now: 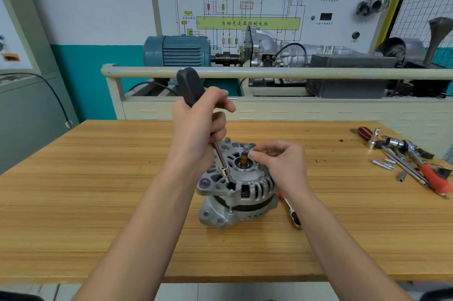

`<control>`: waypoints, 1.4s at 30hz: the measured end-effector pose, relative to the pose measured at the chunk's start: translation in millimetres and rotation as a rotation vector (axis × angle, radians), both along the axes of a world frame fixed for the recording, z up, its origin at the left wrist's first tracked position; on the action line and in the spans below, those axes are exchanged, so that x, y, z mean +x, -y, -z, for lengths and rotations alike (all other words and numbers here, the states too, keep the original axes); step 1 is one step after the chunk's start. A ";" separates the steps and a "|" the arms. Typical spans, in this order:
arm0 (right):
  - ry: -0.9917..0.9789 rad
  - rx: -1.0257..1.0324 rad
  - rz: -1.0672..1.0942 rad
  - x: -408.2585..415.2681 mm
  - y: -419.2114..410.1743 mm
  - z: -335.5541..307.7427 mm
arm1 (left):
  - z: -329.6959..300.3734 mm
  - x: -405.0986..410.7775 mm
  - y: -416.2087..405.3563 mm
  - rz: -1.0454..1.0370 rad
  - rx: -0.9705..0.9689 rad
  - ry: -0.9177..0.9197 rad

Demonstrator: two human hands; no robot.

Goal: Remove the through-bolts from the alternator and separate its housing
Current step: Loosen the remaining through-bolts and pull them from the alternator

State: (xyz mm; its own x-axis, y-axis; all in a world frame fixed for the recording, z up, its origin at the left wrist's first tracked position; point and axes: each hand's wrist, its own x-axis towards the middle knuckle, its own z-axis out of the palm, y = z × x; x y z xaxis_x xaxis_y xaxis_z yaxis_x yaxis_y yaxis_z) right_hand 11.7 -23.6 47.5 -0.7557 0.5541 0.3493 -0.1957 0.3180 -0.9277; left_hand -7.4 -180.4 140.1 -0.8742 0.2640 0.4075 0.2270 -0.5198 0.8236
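At centre of the wooden workbench [98,178], the alternator [236,185] is standing shaft-up, both housing halves mated, no visible gap at the dark band between them. Left hand [198,126] is wrapping its fingers round the black-handled driver [190,86], its steel shank slanting down onto a fastener at the housing's 7 o'clock. Right hand [277,161] is sitting at 3 o'clock, fingers curled, fingertips pinching near the coppery shaft [244,158]; what they hold, cannot tell. Judging: bolts being worked, separation not begun. Housing: ribbed, slotted cast aluminium, matte grey. Ratchet [291,212] is lying just beside the alternator at 4 o'clock; loose sockets and pliers [404,156] are lying well apart at 2 o'clock.
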 end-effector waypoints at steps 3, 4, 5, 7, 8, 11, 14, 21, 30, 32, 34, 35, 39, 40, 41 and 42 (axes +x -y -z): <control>-0.026 0.044 0.011 7.0 2.4 2.0 | 5.5 1.6 -13.0 0.018 -0.042 -0.003; -0.033 0.043 -0.002 9.5 1.4 2.1 | 7.9 1.0 -16.7 0.018 -0.062 -0.003; -0.037 0.025 -0.021 11.8 -0.6 1.9 | 10.1 0.0 -19.7 0.009 -0.087 -0.001; -0.039 -0.038 -0.063 15.9 -6.1 1.1 | 14.1 -2.4 -23.1 -0.044 -0.156 -0.003; -0.041 -0.055 -0.080 17.3 -8.9 0.5 | 15.3 -3.9 -23.5 -0.067 -0.184 -0.004; -0.029 -0.002 -0.127 19.0 -12.0 -1.1 | 17.4 -9.9 -21.1 -0.096 -0.194 0.002; -0.009 0.054 -0.167 18.6 -10.8 -0.1 | 21.3 -16.0 -19.0 -0.121 -0.217 0.007; -0.018 0.149 -0.141 18.1 -8.5 5.7 | 27.3 -16.2 -20.5 -0.028 -0.246 0.033; -0.020 0.065 -0.178 17.6 -14.0 3.9 | 28.1 -3.3 -28.5 0.072 -0.360 -0.055; -0.047 -0.021 -0.121 19.7 -22.0 3.8 | 28.3 -4.2 -26.4 0.089 -0.374 -0.071; -0.053 -0.103 -0.023 22.8 -34.4 6.4 | 27.8 -5.2 -24.7 0.124 -0.400 -0.081; -0.030 -0.141 0.017 24.6 -41.0 8.7 | 27.6 -5.7 -23.8 0.147 -0.407 -0.084; 0.270 -0.022 0.129 24.8 -61.7 28.0 | 27.8 -10.1 -19.3 0.214 -0.410 -0.092; 0.401 0.074 0.134 22.9 -63.9 33.9 | 28.1 -10.9 -18.5 0.222 -0.414 -0.096; 0.538 0.178 0.122 20.6 -64.0 39.8 | 28.4 -11.5 -17.9 0.226 -0.416 -0.098; 0.662 0.286 0.106 18.2 -63.2 45.8 | 28.7 -12.0 -17.7 0.226 -0.416 -0.101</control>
